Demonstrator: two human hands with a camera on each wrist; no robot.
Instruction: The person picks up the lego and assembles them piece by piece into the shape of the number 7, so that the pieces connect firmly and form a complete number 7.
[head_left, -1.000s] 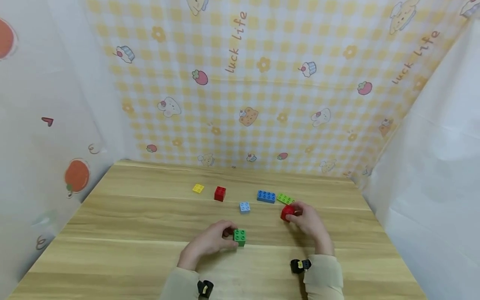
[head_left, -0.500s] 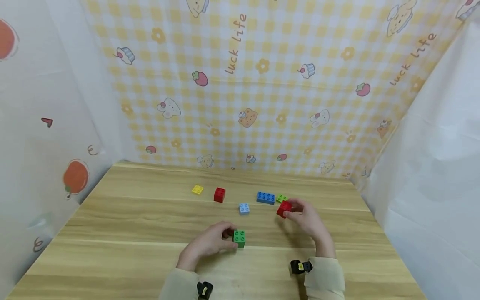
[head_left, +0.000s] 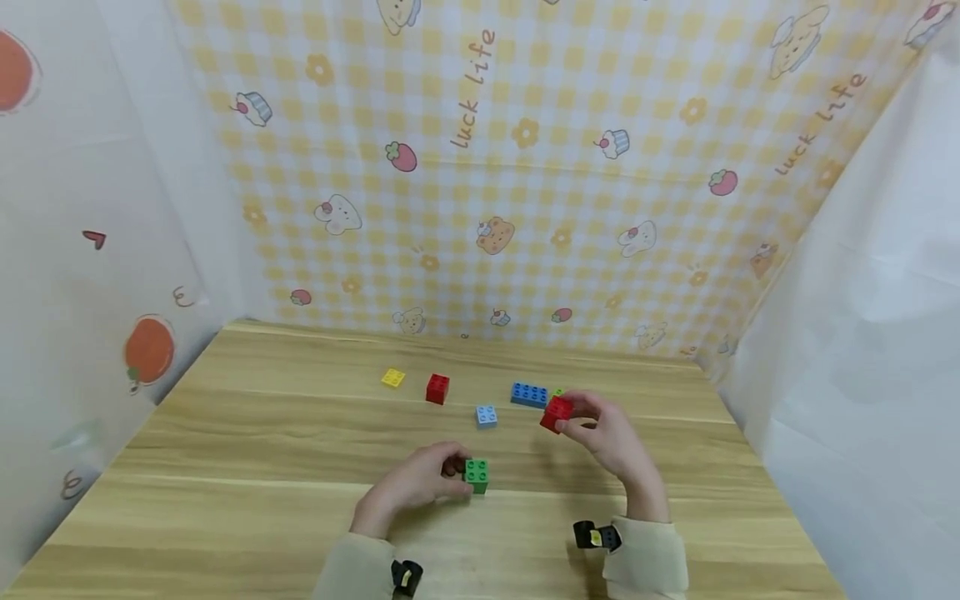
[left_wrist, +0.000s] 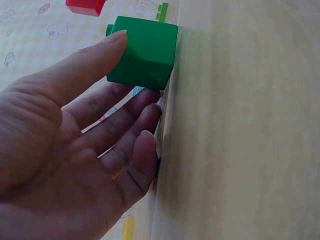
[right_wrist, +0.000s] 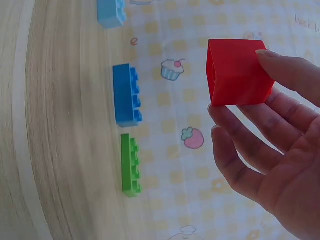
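Observation:
My left hand point(head_left: 416, 483) pinches a green toy brick point(head_left: 476, 476) between thumb and fingers, low at the tabletop with its studs up in the head view. In the left wrist view the thumb lies on the side of that brick point(left_wrist: 142, 52). My right hand point(head_left: 611, 437) holds a red toy brick point(head_left: 557, 414) raised off the table, slightly tilted. The right wrist view shows thumb and fingers on opposite sides of this brick point(right_wrist: 240, 72). Behind it, a lime green brick point(head_left: 558, 392) is mostly hidden in the head view.
A blue brick point(head_left: 529, 394) lies beside the lime one. Nearer the middle is a light blue brick point(head_left: 486, 417). A second red brick point(head_left: 437, 388) and a flat yellow brick point(head_left: 393, 377) sit farther left. A patterned cloth point(head_left: 450, 183) hangs behind the wooden table point(head_left: 262, 433).
My right hand has lifted the red brick off the table and carried it left, covering more of the lime brick. The left hand keeps the green brick in nearly the same spot.

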